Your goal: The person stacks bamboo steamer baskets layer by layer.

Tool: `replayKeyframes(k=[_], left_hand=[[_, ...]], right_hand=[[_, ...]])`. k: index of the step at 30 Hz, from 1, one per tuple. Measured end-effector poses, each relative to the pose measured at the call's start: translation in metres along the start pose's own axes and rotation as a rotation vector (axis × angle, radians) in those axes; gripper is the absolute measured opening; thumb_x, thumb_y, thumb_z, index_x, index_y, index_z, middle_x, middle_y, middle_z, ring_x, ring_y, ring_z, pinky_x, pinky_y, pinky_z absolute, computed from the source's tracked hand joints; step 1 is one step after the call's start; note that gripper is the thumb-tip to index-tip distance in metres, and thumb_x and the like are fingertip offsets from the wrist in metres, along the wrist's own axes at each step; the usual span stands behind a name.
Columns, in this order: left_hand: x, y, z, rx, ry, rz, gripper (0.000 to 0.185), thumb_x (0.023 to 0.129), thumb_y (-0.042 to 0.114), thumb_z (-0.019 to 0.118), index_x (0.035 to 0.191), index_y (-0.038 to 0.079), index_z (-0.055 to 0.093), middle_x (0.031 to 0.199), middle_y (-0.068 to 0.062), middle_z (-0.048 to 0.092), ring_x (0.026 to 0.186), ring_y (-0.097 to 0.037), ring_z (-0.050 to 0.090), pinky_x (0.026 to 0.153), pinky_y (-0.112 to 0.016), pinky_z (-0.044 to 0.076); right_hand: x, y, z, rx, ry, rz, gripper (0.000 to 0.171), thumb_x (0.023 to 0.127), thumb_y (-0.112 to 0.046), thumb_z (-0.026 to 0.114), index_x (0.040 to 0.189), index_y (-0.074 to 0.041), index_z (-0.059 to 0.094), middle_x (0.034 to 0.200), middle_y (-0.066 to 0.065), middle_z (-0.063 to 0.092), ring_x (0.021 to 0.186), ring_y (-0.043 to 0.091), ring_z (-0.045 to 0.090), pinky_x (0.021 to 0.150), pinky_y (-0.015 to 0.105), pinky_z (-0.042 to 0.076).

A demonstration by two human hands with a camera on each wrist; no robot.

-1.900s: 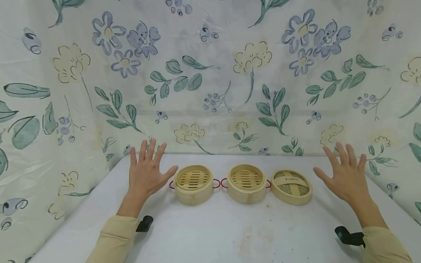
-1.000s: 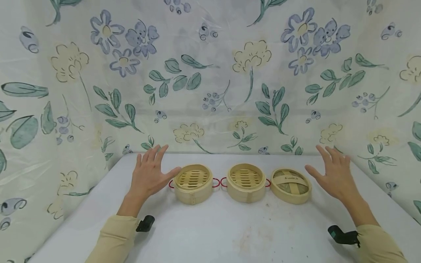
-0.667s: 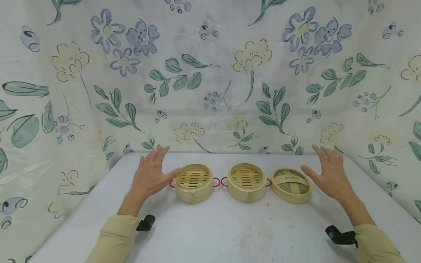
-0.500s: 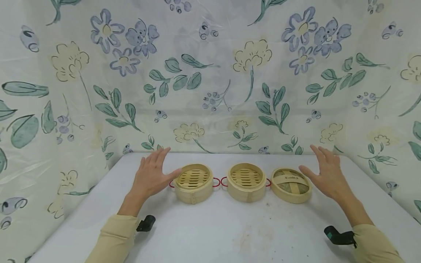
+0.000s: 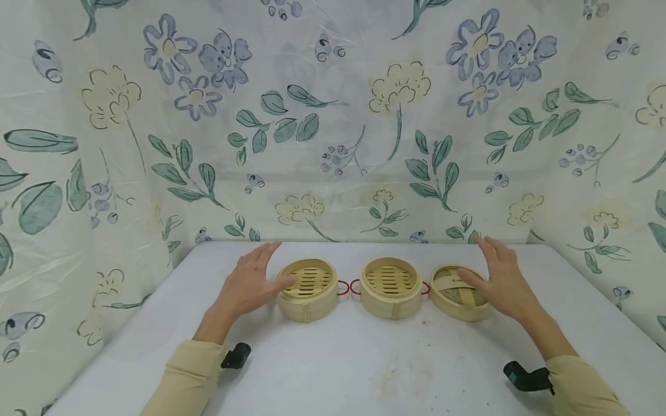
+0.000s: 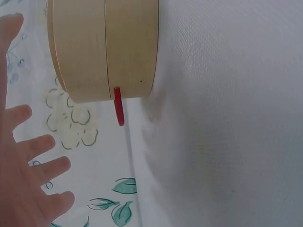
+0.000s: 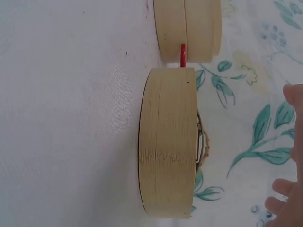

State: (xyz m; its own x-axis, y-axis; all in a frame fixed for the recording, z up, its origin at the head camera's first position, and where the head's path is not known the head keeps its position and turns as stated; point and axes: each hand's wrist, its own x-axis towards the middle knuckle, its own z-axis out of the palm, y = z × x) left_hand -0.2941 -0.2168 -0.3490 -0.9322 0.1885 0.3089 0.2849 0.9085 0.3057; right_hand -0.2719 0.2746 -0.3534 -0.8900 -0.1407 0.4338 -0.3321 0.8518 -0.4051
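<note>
Two round bamboo steamer baskets stand side by side on the white table, each with a slatted floor and red side handles. My left hand [image 5: 252, 286] hovers at the left basket [image 5: 307, 309], its thumb over the rim and hiding the left handle. In the left wrist view, the fingers are spread apart from that basket [image 6: 104, 52]. The middle basket [image 5: 391, 306] has no hand near it. At the right lies the bamboo steamer lid [image 5: 458, 311], with a woven top and a band across. My right hand [image 5: 504, 283] is above its right side, fingers extended, holding nothing.
The white table [image 5: 333, 370] has faint brownish stains and specks in front of the baskets. Behind and at both sides hangs a floral curtain [image 5: 343, 127]. A black wrist camera [image 5: 526, 378] sticks out from the right sleeve, another [image 5: 236, 356] from the left.
My right hand has moved left and down, from beside the lid to above it. My left hand has shifted a little right, its thumb now further over the left basket. Baskets and lid stay put.
</note>
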Motion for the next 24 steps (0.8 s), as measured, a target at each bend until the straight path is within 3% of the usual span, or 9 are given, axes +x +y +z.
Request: replayKeyframes(k=[7, 15, 24], left_hand=[[-0.001, 0.003, 0.004, -0.048, -0.096, -0.033, 0.093, 0.087, 0.066, 0.059, 0.157, 0.018, 0.022, 0.158, -0.020, 0.028, 0.142, -0.045, 0.031, 0.098, -0.073, 0.037], [-0.003, 0.008, 0.008, -0.142, -0.186, -0.060, 0.095, 0.086, 0.067, 0.060, 0.158, 0.019, 0.021, 0.158, -0.020, 0.029, 0.141, -0.045, 0.033, 0.104, -0.070, 0.033], [-0.001, 0.007, 0.016, -0.220, -0.244, -0.070, 0.105, 0.079, 0.073, 0.063, 0.158, 0.019, 0.019, 0.156, -0.020, 0.033, 0.140, -0.041, 0.037, 0.106, -0.066, 0.033]], right_hand=[[0.001, -0.008, 0.003, 0.010, -0.037, 0.011, 0.087, 0.093, -0.049, 0.062, 0.155, -0.003, 0.022, 0.155, 0.031, 0.018, 0.141, 0.054, 0.016, 0.108, 0.076, 0.013], [-0.001, -0.017, 0.013, 0.006, -0.082, 0.015, 0.084, 0.093, -0.049, 0.062, 0.156, -0.010, 0.022, 0.157, 0.028, 0.017, 0.141, 0.058, 0.014, 0.101, 0.080, 0.021], [-0.003, -0.030, 0.024, 0.034, -0.102, -0.017, 0.084, 0.092, -0.049, 0.063, 0.156, -0.011, 0.024, 0.158, 0.025, 0.019, 0.143, 0.052, 0.016, 0.101, 0.077, 0.027]])
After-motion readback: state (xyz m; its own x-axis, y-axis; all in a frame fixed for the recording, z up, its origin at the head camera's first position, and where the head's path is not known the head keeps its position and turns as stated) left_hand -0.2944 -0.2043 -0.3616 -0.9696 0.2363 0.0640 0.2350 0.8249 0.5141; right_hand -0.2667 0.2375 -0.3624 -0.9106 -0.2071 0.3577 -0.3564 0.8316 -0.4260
